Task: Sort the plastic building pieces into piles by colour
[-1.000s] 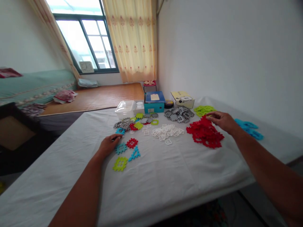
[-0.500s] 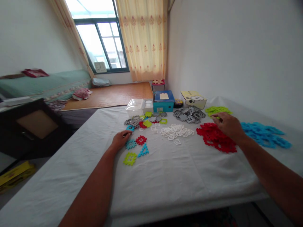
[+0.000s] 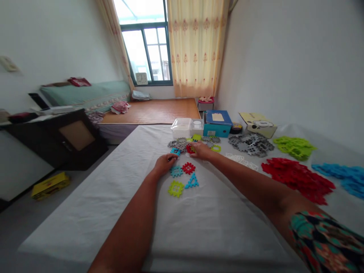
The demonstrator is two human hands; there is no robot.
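Note:
My left hand [image 3: 165, 164] rests on the tablecloth with its fingers curled in; what they hold, if anything, is too small to make out. A blue square building piece [image 3: 175, 151] lies just beyond its fingertips, and a teal one [image 3: 176, 171] beside it. My right hand [image 3: 201, 150] reaches over the mixed pile of interlocking pieces, fingers stretched out by a red piece [image 3: 190, 149]. Closer to me lie a red toothed piece [image 3: 188, 168], a blue triangle [image 3: 192, 181] and a lime square [image 3: 176, 188].
Sorted piles spread rightward: white frames [image 3: 241, 161] partly behind my right forearm, grey pieces [image 3: 250, 144], lime [image 3: 295, 148], red [image 3: 295, 180] and blue [image 3: 341, 174]. At the back stand a clear plastic box [image 3: 181, 128], a blue box [image 3: 217, 123] and a yellow carton [image 3: 258, 124].
My right hand has moved left from above the red and lime piles to the mixed pile. My left hand stays by the blue square. The view has turned left.

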